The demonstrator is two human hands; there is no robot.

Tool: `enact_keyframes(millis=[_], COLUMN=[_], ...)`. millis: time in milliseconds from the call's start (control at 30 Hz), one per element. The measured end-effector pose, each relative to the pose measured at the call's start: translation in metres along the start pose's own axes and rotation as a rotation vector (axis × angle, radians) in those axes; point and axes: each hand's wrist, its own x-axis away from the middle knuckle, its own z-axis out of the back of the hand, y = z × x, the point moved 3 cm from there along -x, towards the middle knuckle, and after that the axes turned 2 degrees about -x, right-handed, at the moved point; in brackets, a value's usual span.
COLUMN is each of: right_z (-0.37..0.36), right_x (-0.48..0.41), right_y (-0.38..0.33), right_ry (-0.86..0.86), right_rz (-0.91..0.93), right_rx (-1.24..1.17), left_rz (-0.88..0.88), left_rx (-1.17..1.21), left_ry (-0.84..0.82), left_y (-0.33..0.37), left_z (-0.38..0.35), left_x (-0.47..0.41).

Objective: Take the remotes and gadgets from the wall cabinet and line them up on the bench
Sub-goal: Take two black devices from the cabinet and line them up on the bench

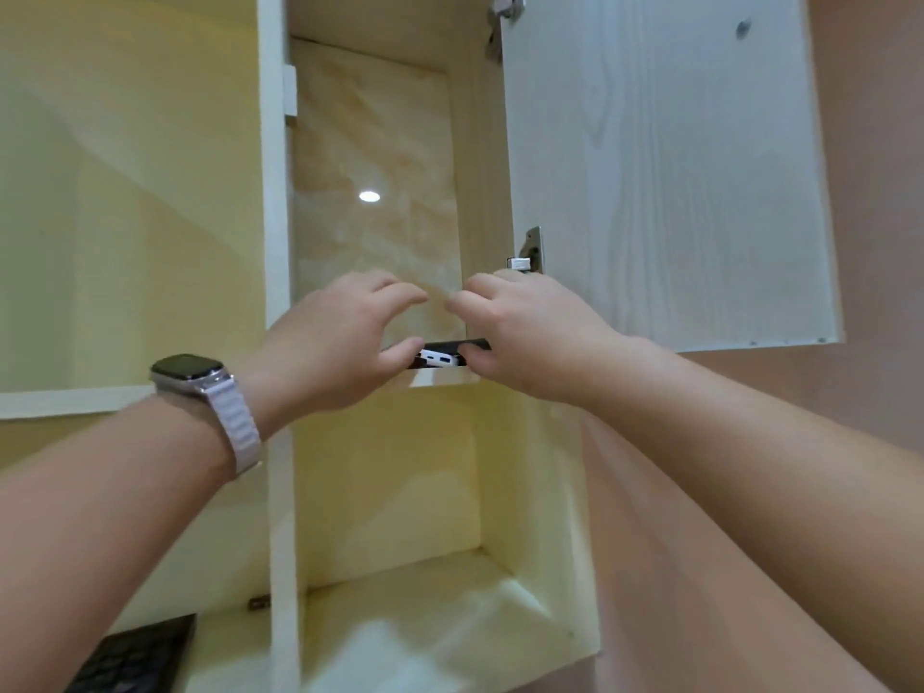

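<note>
While both bare arms reach up toward the pale cream wall cabinet [274, 202], two hands meet at the front lip of its upper shelf [442, 378]. At lower left, one dark keyboard-like gadget [135, 655] lies on the lower shelf of the neighbouring bay, cut off by the frame edge; its keys are too blurred to count. Beside it a small brown fitting [258, 603] sits against the divider. One smartwatch with a dark screen and a pale ribbed strap [200, 380] wraps the left wrist. The left hand [335, 342] curves over the shelf edge, fingers spread and arched, thumb touching the left end of the one visible flat black device with a white end panel and a blue port [440, 355]. That device lies on the upper shelf at its front edge, between the two hands; most of its body is hidden behind them. The right hand [525, 332] comes in from the other side, fingers bent above, thumb pressed to the device's right end, so the two thumbs bracket it; whether either hand fully grips it cannot be told. One round light reflection [369, 196] shines on the glossy marbled back panel. To the right, one white wood-grain cabinet door [660, 167] stands open on two metal hinges [530, 252], the upper one cut off at the top.
</note>
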Motion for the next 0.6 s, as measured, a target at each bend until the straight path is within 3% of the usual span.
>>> enact_keyframes(millis=[167,233,433,600], right_z=[-0.008,-0.013,-0.027,-0.03], right_x=[-0.031,-0.036,-0.042,-0.039], right_y=[0.013,0.019,0.021,0.021], right_ry=[-0.371,-0.459,-0.542,-0.506], right_rz=[0.04,0.038,0.087,0.1], right_rx=[0.165,0.19,0.317,0.373], left_rz=[-0.015,-0.012,0.02,0.064], left_rx=[-0.19,-0.208,-0.102,-0.05], left_ry=[-0.456,-0.55,-0.698,-0.655], left_y=[-0.01,-0.01,-0.013,-0.016], left_z=[-0.009,-0.011,-0.026,-0.034], left_x=[-0.036,-0.043,-0.052,-0.05])
